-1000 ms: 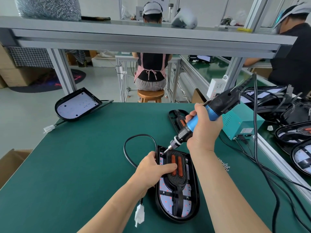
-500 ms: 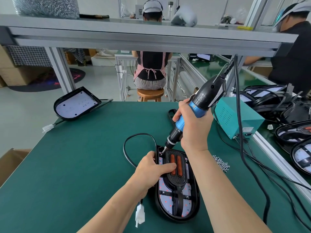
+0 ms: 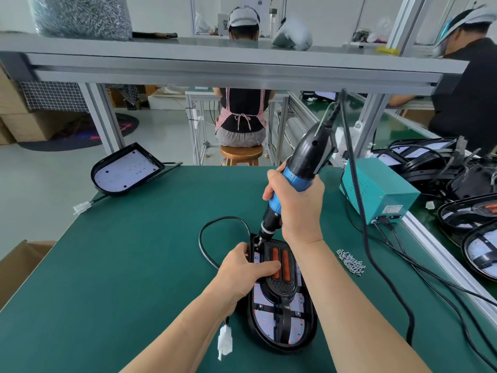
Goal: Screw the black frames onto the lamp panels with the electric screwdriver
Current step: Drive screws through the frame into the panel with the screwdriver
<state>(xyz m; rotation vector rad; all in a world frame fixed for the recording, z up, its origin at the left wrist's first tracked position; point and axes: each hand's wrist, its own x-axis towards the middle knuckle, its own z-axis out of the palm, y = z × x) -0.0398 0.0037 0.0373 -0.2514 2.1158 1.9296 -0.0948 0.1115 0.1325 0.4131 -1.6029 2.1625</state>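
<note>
1. A person's two bare forearms reach out over a green counter [image 3: 134, 265], seen from a head-worn camera looking down.
2. The right hand [image 3: 298, 208] is wrapped tightly around the blue grip of an electric screwdriver [image 3: 309, 154], fingers and thumb fully curled round it. The tool tilts, its black upper body leaning up and to the right, with a black cord running from its top.
3. The screwdriver's bit points down at the far left corner of a lamp panel [image 3: 279, 345], touching or just above it; which one cannot be told.
4. The left hand [image 3: 244, 267] holds that lamp panel steady. Its thumb lies flat across the top, reaching toward two orange strips [image 3: 279, 262], and its fingers curl over the panel's left rim just beside the bit.
5. The lamp panel lies flat on the counter in front of the person, between the two forearms. A black frame [image 3: 281, 286] sits on its pale, red-dotted face.
6. A black cable [image 3: 204, 238] loops out from the panel's left side, and a white connector [image 3: 225, 343] lies by the left forearm.
7. A small pile of screws [image 3: 349, 262] lies just right of the right forearm.
8. A teal box [image 3: 382, 189] stands at the counter's right edge.
9. A second panel [image 3: 126, 170] rests tilted at the far left corner, well apart from the hands.
</note>
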